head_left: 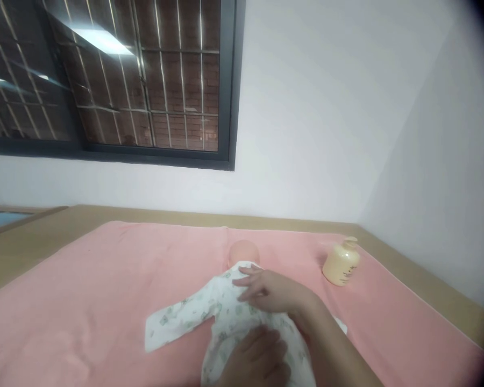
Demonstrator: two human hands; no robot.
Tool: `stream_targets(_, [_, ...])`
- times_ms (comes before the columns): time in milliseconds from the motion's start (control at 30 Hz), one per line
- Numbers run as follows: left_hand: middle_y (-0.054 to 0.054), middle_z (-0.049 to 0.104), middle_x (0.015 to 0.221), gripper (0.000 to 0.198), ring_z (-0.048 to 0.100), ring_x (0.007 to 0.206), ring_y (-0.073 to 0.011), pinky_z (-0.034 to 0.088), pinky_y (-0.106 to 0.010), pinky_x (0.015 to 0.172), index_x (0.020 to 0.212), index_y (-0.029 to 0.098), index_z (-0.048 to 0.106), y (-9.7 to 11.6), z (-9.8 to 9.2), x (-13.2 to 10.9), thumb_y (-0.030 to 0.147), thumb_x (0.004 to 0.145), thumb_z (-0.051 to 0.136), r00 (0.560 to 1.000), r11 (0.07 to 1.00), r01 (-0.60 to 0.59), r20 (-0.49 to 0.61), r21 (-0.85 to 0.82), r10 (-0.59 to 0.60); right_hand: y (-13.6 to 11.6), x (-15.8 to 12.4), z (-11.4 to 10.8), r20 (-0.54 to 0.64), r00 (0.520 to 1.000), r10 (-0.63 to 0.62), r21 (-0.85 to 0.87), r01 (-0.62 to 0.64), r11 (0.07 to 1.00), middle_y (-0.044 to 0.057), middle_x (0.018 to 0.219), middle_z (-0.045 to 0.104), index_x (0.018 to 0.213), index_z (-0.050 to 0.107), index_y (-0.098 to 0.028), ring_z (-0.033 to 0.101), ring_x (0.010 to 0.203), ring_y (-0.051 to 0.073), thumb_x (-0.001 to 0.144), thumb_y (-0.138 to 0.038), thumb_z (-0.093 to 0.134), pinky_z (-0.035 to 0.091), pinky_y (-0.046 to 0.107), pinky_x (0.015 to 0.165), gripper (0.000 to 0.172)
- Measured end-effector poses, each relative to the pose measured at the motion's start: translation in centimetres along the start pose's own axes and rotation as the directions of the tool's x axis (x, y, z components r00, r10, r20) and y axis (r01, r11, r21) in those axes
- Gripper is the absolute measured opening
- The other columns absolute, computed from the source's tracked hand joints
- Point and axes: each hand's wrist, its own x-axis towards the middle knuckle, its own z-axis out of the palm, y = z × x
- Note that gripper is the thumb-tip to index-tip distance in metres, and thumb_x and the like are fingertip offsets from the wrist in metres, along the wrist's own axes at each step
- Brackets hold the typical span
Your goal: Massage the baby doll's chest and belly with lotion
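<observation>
Resting my right hand (268, 290), fingers loosely spread, on the white, green-printed, long-sleeved garment (181, 318) of a bald doll-like figure (244, 251), on a pink fabric sheet (84, 279), left hand (258, 359) lower (from my end, I cannot tell if gripping)

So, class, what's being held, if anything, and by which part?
No clear hold: the right hand lies on the white garment near its top, the left hand lower; whether either pinches it cannot be told.

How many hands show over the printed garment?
2: the right hand over the top of the long-sleeved garment, the left hand lower, cut off at the bottom edge.
</observation>
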Motion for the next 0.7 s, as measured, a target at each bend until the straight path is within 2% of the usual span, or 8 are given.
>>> stream_targets(100, [0.002,0.07,0.095,0.008,0.06,0.101,-0.0142,0.033,-0.031,0.112,0.078,0.019,0.061,-0.1,-0.1,0.1,0.017,0.084,0.058,1.0,1.0,-0.006,0.01,-0.005,0.006,-0.8,-0.5,-0.1,0.04,0.999,-0.028,0.003,0.028,1.0,-0.006,0.13,0.059,0.103,0.074,-0.034,0.026,0.142,0.021,0.083,-0.017,0.053,0.031,0.041,0.111,0.034])
stream_targets(200, [0.0,0.069,0.094,0.01,0.06,0.1,-0.0152,0.037,-0.033,0.109,0.078,0.019,0.061,0.0,0.0,0.1,0.017,0.084,0.054,1.0,1.0,-0.004,0.028,0.005,0.004,-1.9,0.5,1.1,0.033,0.998,-0.058,-0.083,0.06,0.995,-0.009,0.131,0.059,0.103,0.073,-0.036,0.025,0.142,0.019,0.08,-0.012,0.05,0.014,0.046,0.117,0.04])
stream_targets(267, [-0.001,0.069,0.093,0.012,0.06,0.1,-0.0152,0.039,-0.033,0.107,0.076,0.019,0.06,0.1,0.2,0.1,0.017,0.085,0.052,1.0,1.0,0.018,0.021,0.004,-0.018,-2.3,1.6,2.0,0.011,0.997,-0.071,-0.14,0.071,0.988,-0.008,0.134,0.056,0.108,0.071,-0.036,0.026,0.142,0.019,0.083,-0.017,0.051,0.002,0.049,0.118,0.037])
stream_targets(300, [-0.001,0.069,0.093,0.012,0.06,0.1,-0.015,0.038,-0.032,0.107,0.076,0.019,0.06,0.1,0.2,0.1,0.017,0.085,0.052,1.0,1.0,0.022,0.02,0.0,-0.022,-2.2,2.0,2.3,-0.009,0.998,-0.064,-0.162,0.062,0.985,-0.007,0.136,0.054,0.11,0.07,-0.035,0.027,0.142,0.019,0.086,-0.021,0.052,0.001,0.048,0.118,0.033])
stream_targets(400, [0.0,0.069,0.096,0.01,0.059,0.104,-0.0148,0.034,-0.032,0.111,0.076,0.02,0.06,0.1,0.2,0.0,0.018,0.084,0.055,1.0,1.0,0.004,0.017,-0.008,-0.004,-1.7,2.2,2.1,-0.066,0.998,-0.01,-0.198,-0.004,0.98,-0.003,0.143,0.048,0.119,0.066,-0.031,0.029,0.14,0.021,0.089,-0.027,0.05,0.007,0.045,0.118,0.034])
stream_targets(500, [0.002,0.069,0.098,0.004,0.058,0.107,-0.0146,0.03,-0.032,0.114,0.078,0.021,0.061,-0.1,0.1,-0.3,0.02,0.082,0.06,1.0,1.0,-0.02,0.02,-0.001,0.02,-1.3,0.9,0.8,-0.06,0.996,0.064,-0.208,-0.075,0.975,-0.002,0.148,0.042,0.126,0.061,-0.028,0.027,0.141,0.022,0.085,-0.017,0.047,0.021,0.041,0.115,0.045])
stream_targets(600, [0.002,0.069,0.099,0.002,0.058,0.106,-0.0147,0.031,-0.032,0.114,0.08,0.021,0.062,-0.2,0.2,-0.7,0.021,0.081,0.063,0.999,1.0,-0.03,0.029,0.0,0.03,-1.9,-0.6,-0.1,-0.017,0.992,0.123,-0.254,-0.123,0.959,-0.002,0.148,0.042,0.117,0.067,-0.028,0.03,0.14,0.025,0.08,-0.014,0.048,0.031,0.039,0.11,0.044])
stream_targets(700, [0.002,0.07,0.097,0.001,0.059,0.105,-0.0155,0.035,-0.032,0.111,0.081,0.021,0.062,-0.1,0.5,-1.0,0.022,0.082,0.062,0.999,1.0,-0.008,0.048,-0.007,0.009,-2.8,-0.6,0.5,0.023,0.994,0.103,-0.281,-0.092,0.955,-0.005,0.146,0.044,0.107,0.071,-0.03,0.029,0.14,0.026,0.08,-0.02,0.052,0.029,0.041,0.11,0.035])
